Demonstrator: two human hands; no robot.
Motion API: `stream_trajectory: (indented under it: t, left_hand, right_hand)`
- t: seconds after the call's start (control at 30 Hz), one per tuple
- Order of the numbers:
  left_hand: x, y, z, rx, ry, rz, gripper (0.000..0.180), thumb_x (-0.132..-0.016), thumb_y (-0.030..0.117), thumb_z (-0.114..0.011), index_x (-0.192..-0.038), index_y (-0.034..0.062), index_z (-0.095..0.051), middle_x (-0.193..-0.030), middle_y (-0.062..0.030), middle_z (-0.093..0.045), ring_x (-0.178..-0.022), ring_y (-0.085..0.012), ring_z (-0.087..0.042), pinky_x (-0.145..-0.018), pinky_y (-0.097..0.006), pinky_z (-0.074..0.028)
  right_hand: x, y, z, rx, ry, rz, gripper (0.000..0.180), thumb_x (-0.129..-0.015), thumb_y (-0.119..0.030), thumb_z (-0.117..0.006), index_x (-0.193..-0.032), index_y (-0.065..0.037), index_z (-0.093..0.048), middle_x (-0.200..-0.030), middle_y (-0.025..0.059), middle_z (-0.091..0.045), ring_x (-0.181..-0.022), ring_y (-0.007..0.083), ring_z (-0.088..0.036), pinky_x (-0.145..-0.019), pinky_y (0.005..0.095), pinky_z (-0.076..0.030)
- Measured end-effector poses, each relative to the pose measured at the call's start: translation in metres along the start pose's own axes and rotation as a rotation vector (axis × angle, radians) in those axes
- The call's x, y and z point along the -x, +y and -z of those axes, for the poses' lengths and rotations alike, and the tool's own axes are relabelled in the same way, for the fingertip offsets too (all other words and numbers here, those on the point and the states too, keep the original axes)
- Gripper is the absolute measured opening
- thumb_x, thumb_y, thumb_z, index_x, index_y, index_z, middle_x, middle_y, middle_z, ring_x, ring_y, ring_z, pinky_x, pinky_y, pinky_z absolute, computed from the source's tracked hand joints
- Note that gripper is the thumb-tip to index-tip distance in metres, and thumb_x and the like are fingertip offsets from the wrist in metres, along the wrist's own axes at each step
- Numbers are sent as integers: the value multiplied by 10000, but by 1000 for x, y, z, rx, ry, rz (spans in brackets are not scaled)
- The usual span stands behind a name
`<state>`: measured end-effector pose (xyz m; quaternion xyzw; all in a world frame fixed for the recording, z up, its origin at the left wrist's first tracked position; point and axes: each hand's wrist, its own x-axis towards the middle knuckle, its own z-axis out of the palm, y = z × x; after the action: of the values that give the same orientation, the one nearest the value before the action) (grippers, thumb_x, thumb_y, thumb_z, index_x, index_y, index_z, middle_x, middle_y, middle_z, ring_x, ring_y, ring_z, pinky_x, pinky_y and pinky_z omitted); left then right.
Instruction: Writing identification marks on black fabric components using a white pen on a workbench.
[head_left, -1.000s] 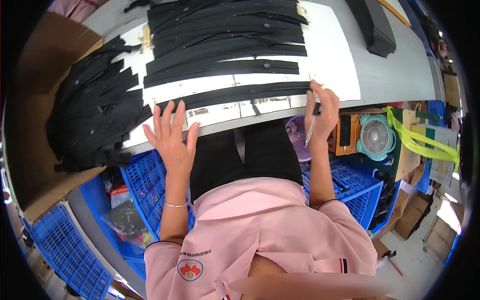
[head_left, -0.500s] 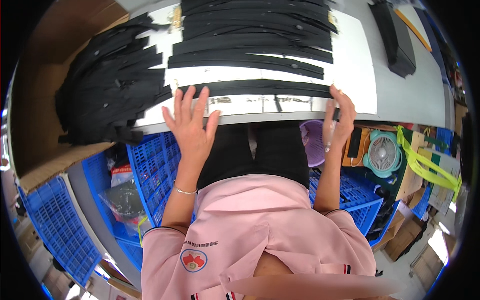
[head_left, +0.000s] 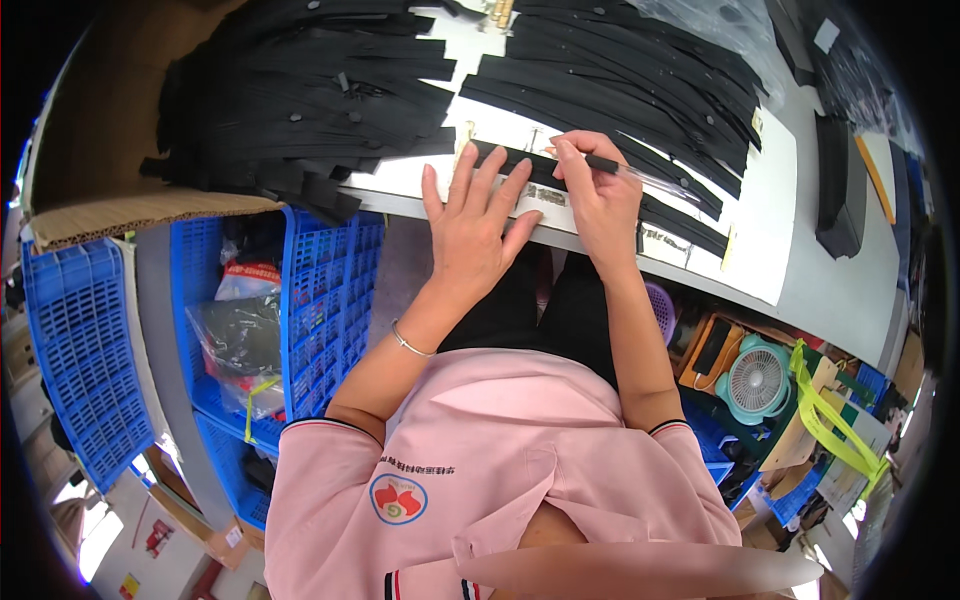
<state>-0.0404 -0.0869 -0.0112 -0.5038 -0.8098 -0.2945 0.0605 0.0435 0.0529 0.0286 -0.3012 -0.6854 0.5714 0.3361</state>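
My left hand lies with fingers spread on the left part of a narrow black fabric strip, pressing it to a white board. Close beside it, my right hand is closed around a pen with a clear barrel and a black end section. The pen's tip is hidden by my fingers, just above the strip's middle. Beyond both hands, several more black strips lie side by side across the board. A heap of black strips covers the table's left side.
An open cardboard box stands at the left table edge. Blue plastic crates sit below. At the right are a black box-like object, a small teal fan and a yellow-green strap. A purple basket is partly hidden under the table.
My right hand has moved left from the strip's right end to its middle, beside my left hand, with the pen turned in its grip. The whole view has shifted and tilted.
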Motion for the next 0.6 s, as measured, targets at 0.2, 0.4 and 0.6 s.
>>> stream_trajectory:
  t: [0.2,0.4,0.6]
  left_hand:
    - [1,-4,-3,31,35,15,668,-862,366,-785,-1442,95,-593,-1479,-55,-566,-1456,-289,-433,-1223,-575,-129]
    - [2,-5,-6,39,71,-3,645,-845,348,-790,-1399,68,-613,-1464,-75,-565,-1443,-305,-442,-1198,-631,-174]
    - [2,-4,-6,24,71,-12,625,-843,344,-790,-1375,59,-627,-1453,-76,-567,-1430,-313,-450,-1189,-631,-187]
  right_hand:
    - [-2,16,-4,153,0,-29,169,-1008,-162,-673,-962,0,-694,-775,28,-695,-627,27,-581,-570,219,-446]
    - [-3,20,-8,202,-39,84,168,-1006,-151,-683,-949,7,-686,-724,10,-669,-590,26,-550,-543,229,-421]
    - [-2,22,-8,248,-66,87,166,-1006,-146,-687,-950,10,-679,-711,1,-642,-581,27,-514,-536,239,-411]
